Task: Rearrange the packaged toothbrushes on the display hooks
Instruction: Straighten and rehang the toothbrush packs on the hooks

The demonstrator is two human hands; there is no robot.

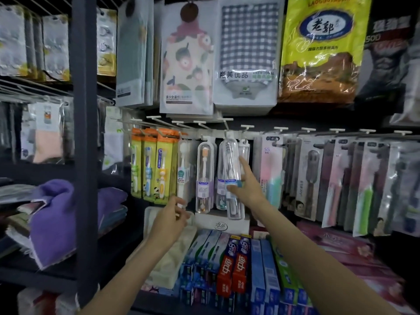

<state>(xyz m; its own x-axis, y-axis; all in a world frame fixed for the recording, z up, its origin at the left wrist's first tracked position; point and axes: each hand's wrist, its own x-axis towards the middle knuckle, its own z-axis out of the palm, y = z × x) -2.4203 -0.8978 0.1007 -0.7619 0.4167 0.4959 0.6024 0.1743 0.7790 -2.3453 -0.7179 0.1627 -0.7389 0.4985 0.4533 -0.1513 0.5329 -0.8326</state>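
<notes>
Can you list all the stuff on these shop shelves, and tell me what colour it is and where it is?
clear toothbrush case: one, see-through with a blue label, middle hook row, held by the right hand
other clear toothbrush cases: a few, see-through, hanging left of the held one
kids' toothbrush packs: three, orange and green, left end of the hook row
flat toothbrush packs: many, pink, green and grey, right part of the row
toothpaste boxes: many, blue, red and green, shelf below
purple towel: one, left shelf
checked towel pack: one, grey and white, top row
yellow bag: one, top right
left hand: pinches the bottom of a white toothbrush pack
right hand: grips the clear case
</notes>
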